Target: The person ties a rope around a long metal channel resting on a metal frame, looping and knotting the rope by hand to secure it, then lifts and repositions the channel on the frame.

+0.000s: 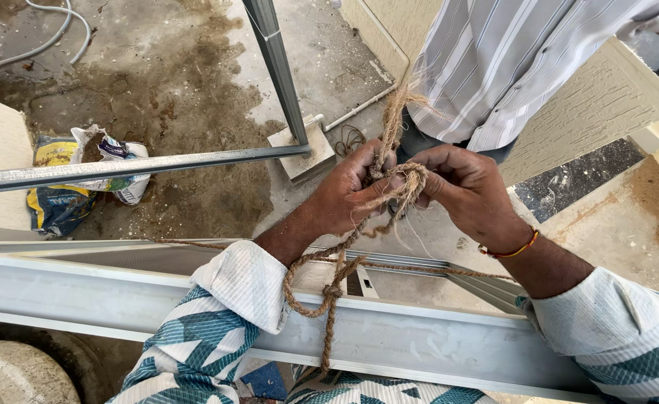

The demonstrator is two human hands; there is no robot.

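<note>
My left hand (348, 196) and my right hand (470, 191) meet in the middle of the head view, both gripping a brown coir rope (402, 183). The rope is looped and knotted between my fingers, with a frayed end sticking up. From my hands it runs down and is tied around a grey metal channel (434, 346) that crosses the bottom of the view. A thin strand stretches sideways along the channel. My sleeves are white with a blue pattern, and a red and orange thread band sits on my right wrist.
Another person in a striped shirt (516, 60) stands close behind my hands. A slanted metal post (278, 71) stands on a small block, and a metal bar (135, 166) runs left. A torn bag (82, 176) lies on the wet concrete floor. Cream wall panels flank both sides.
</note>
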